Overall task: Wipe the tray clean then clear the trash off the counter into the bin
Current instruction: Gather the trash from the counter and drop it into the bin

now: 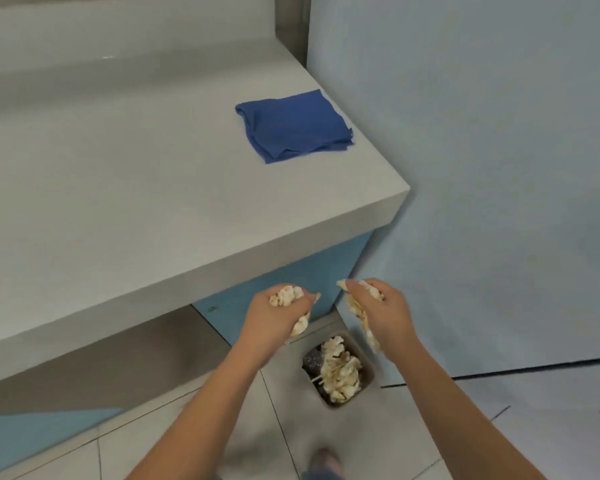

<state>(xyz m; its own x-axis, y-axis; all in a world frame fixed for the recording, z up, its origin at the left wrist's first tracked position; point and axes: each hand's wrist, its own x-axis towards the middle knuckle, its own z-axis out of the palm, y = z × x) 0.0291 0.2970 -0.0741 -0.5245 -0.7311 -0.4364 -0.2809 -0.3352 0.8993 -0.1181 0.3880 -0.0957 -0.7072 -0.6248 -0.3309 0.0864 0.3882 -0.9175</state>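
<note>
Fingers of left hand and right hand clench crumpled beige paper trash above the small grey bin, ready for dropping.

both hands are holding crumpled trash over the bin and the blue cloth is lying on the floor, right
Not quite. The blue cloth lies folded on the counter near its corner, not on the floor, as the head view shows. The rest holds: the left hand and the right hand each grip crumpled trash over the bin.
</note>
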